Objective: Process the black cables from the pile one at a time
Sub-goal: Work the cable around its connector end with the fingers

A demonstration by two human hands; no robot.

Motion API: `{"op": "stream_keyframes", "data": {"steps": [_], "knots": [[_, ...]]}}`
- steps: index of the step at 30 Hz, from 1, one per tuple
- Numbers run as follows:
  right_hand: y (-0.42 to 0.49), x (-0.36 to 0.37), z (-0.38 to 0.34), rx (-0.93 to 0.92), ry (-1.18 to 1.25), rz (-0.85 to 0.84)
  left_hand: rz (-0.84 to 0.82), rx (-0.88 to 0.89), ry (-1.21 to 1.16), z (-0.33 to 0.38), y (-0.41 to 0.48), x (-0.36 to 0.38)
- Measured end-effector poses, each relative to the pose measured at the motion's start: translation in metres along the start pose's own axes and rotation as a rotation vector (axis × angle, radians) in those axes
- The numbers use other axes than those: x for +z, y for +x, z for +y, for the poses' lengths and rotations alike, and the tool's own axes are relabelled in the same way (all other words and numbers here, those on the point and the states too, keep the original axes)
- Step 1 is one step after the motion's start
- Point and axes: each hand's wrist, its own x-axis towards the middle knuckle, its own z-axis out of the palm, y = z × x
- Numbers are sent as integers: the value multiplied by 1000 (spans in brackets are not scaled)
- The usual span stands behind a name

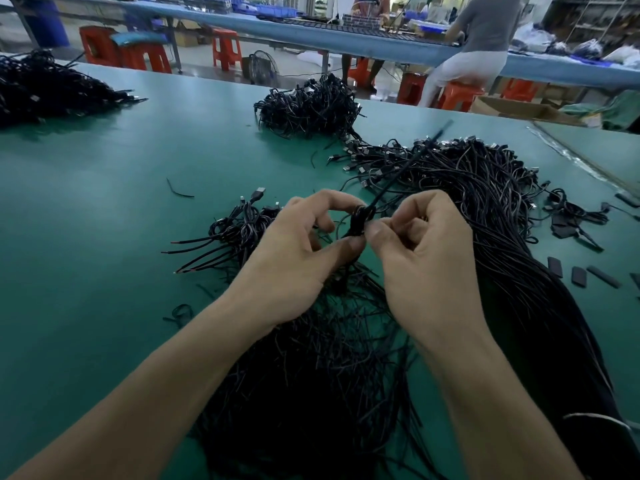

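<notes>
Left hand [298, 258]: clenched on a coiled black cable [360, 220], thumb below and forefinger arched over the top of the coil.
Right hand [426, 251]: thumb and forefinger pinched on the same coil from the other side, thumb tip touching the left thumb tip; the remaining fingers are curled in.
Coiled black cable: a small tight bundle held between both hands above the table; one loose end [412, 161] rises up and away from the right hand, blurred at its tip.
Main pile [485, 188]: a large mass of loose black cables beyond and to the outer side of the right hand, its strands running back under the right forearm; metal plug ends show along its far edge.
Short wire pieces [329, 358]: a dark litter of cut strands under both wrists and forearms.
Small group of coiled cables [239, 226]: just outside the left hand, on the table, with bare stripped ends pointing away from it and a plug [258, 194] sticking up.
Far bundle [308, 109]: a heap of coiled cables well beyond both hands.
Left-edge heap [45, 88]: more black cables well apart, beyond the left hand.
Flat black strips [585, 275]: scattered on the table outside the right hand.
Green table [104, 202]: bears all of this.
Containers: blue bins [277, 8] on the far bench; contents too blurred to tell.
</notes>
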Motion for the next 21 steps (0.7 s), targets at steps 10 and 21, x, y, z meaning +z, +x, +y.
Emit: {"op": "stream_keyframes", "data": {"steps": [10, 21], "knots": [[8, -4, 7, 386, 506, -76, 15, 120, -164, 7, -2, 5], [8, -2, 11, 313, 455, -82, 60, 84, -83, -9, 1, 0]]}}
